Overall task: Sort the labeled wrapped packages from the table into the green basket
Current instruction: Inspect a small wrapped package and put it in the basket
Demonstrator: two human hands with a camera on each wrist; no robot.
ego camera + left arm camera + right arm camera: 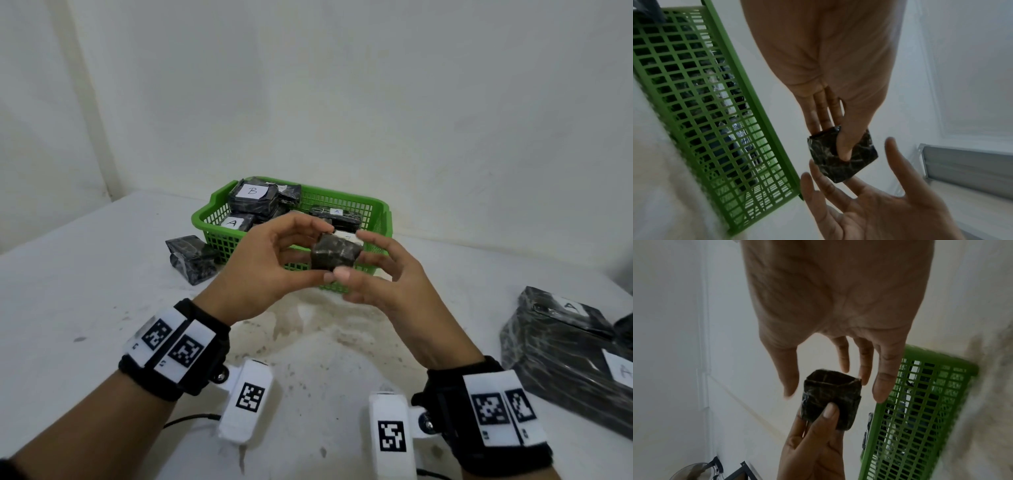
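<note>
A small black wrapped package (pixel 337 251) hangs in the air just in front of the green basket (pixel 342 193). My left hand (pixel 315 240) pinches it, thumb on the near face (pixel 859 164) and fingers behind. A strip of its white label shows on top. My right hand (pixel 358 257) is spread open around the package's right side, fingers straight. In the right wrist view its fingertips (pixel 880 395) flank the package (pixel 830 391), and contact is unclear. The basket holds several black packages, among them one marked B (pixel 253 195) and one marked A (pixel 233 222).
One black package (pixel 193 258) lies on the white table against the basket's left front corner. Large black packages marked A (pixel 565 342) sit at the right edge. The table (pixel 102 308) is stained near me. A white wall stands behind the basket.
</note>
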